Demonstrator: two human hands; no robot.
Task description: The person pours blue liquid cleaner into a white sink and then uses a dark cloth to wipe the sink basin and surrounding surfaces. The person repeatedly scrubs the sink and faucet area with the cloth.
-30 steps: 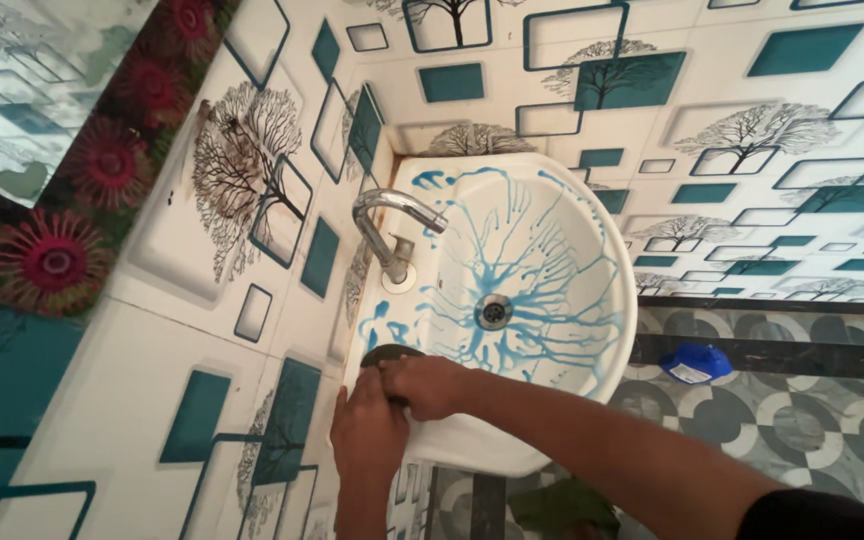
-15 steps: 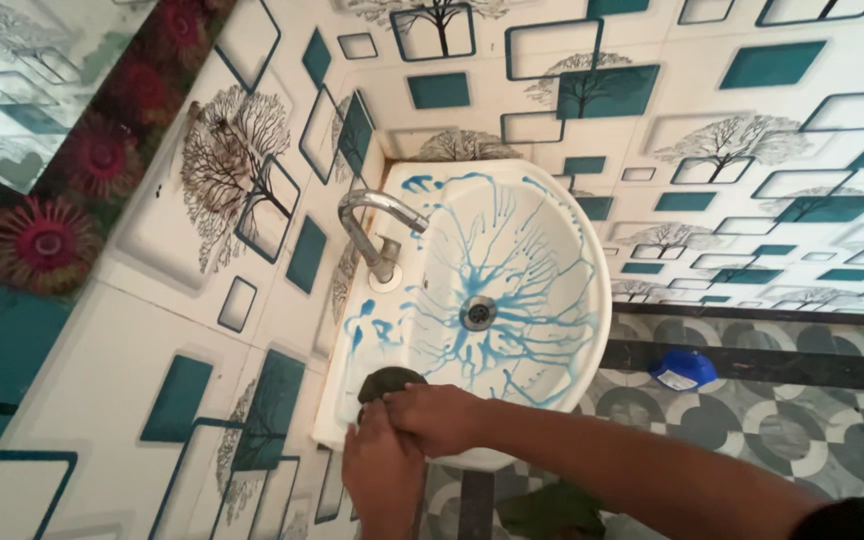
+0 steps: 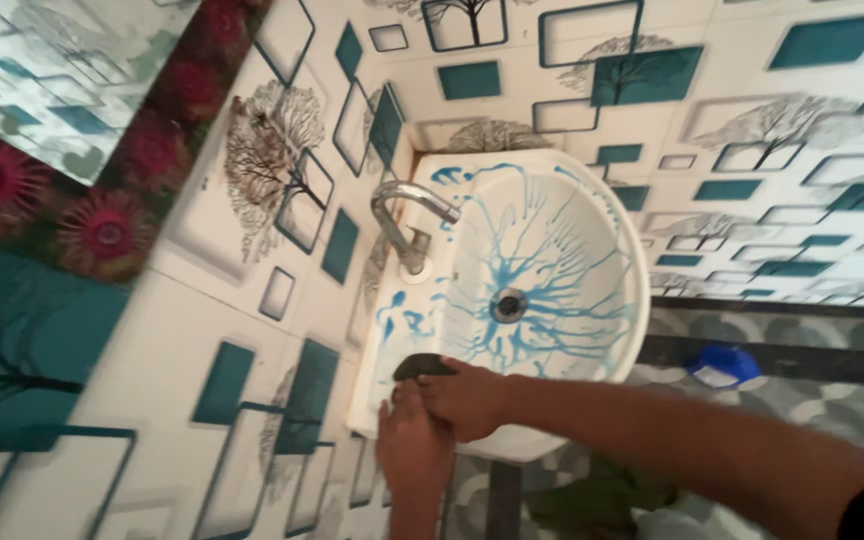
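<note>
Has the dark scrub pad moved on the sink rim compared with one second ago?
Cannot tell. The dark scrub pad sits under both hands at the same near-left corner of the sink, below the tap; only the camera shifted.

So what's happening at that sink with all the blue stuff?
A person is bent over a white sink that has blue liquid streaked across its bowl. Both hands sit together on the near corner of the rim: the right hand and the left hand press on a dark pad. The tap shows no water running. A blue bottle lies on the floor beside the sink.
</note>
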